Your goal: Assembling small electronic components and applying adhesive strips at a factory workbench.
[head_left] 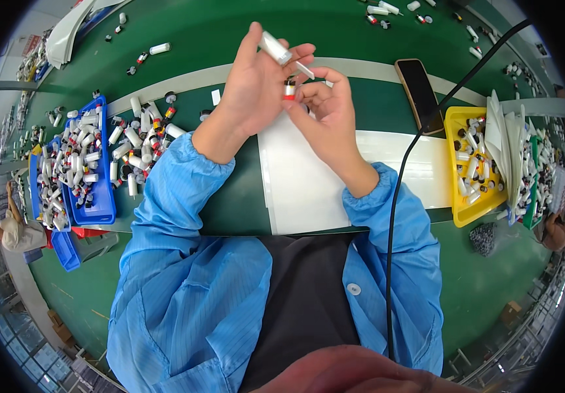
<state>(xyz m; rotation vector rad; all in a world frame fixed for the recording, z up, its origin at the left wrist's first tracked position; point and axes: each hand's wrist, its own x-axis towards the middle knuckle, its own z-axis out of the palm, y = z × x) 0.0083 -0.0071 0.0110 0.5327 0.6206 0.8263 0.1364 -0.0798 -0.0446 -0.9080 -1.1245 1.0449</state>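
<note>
My left hand (pixel 250 92) is turned palm up over the table's middle. A white translucent cylinder (pixel 274 48) lies across its fingers beside the thumb. Close on its right, my right hand (pixel 331 114) pinches a small part (pixel 290 90) with a red base, a pale middle and a dark top, between thumb and bent fingers. A thin white strip (pixel 305 70) sticks out between the fingertips of both hands; which hand holds it I cannot tell. Below the hands lie white sheets (pixel 302 190) on the green table.
Blue bins (pixel 105 164) of white cylinders stand at left, a loose pile (pixel 138 141) beside them. A yellow tray (pixel 463 213) with similar parts sits right, near a phone (pixel 420 95). A black cable (pixel 397 196) crosses the right side. More parts (pixel 159 49) lie on the far surface.
</note>
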